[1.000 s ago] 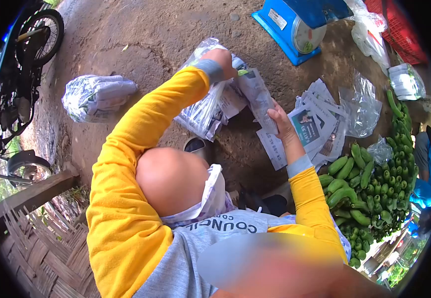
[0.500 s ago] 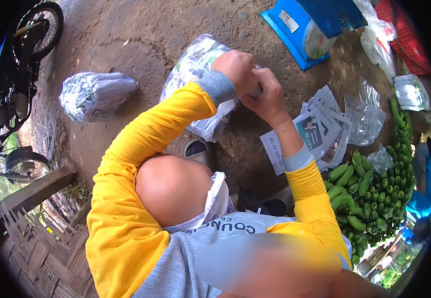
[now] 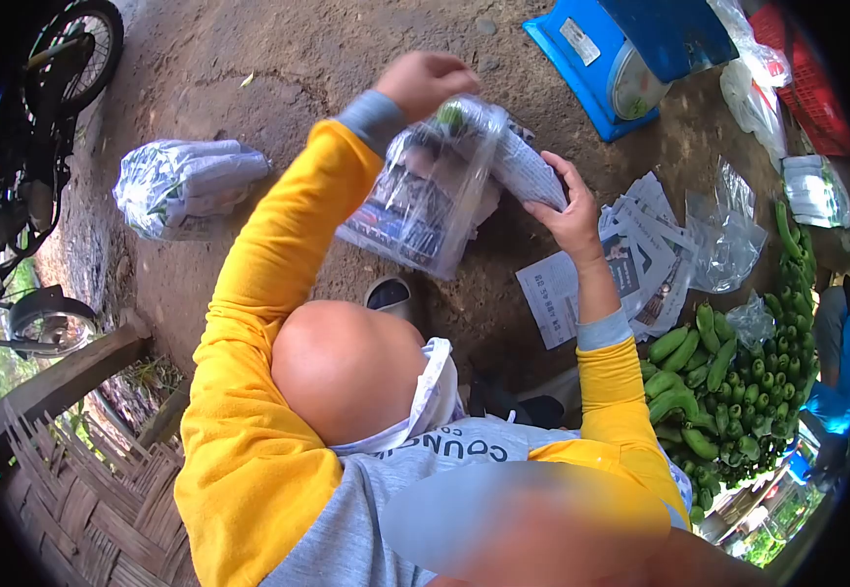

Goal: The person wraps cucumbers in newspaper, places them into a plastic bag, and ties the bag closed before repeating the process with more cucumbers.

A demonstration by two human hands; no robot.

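Observation:
In my right hand [image 3: 574,210] is a newspaper-wrapped bundle [image 3: 526,168], gripped at its near end between thumb and fingers. The bundle slants up to the left, and its far end lies against a clear plastic bag [image 3: 464,210]. A green tip [image 3: 451,117], like a banana's, shows by the bag's top. Printed newspaper [image 3: 395,220] shows through the bag. Over the bag's upper edge is my left hand [image 3: 430,85], its fingers curled together; what they hold, if anything, is hidden.
Another wrapped bundle [image 3: 188,186] lies to the left. Right are newspaper sheets [image 3: 652,256], empty plastic bags [image 3: 723,240] and many green bananas [image 3: 728,382]. A blue scale [image 3: 591,68] and a red crate [image 3: 816,93] stand beyond. A motorcycle [image 3: 48,176] is far left; a person in blue [image 3: 833,403] is far right.
My hands, close together before, are apart now. My left hand has moved up and left; my right has moved down and right, with the wrapped bundle now showing in it. The bag has shifted right.

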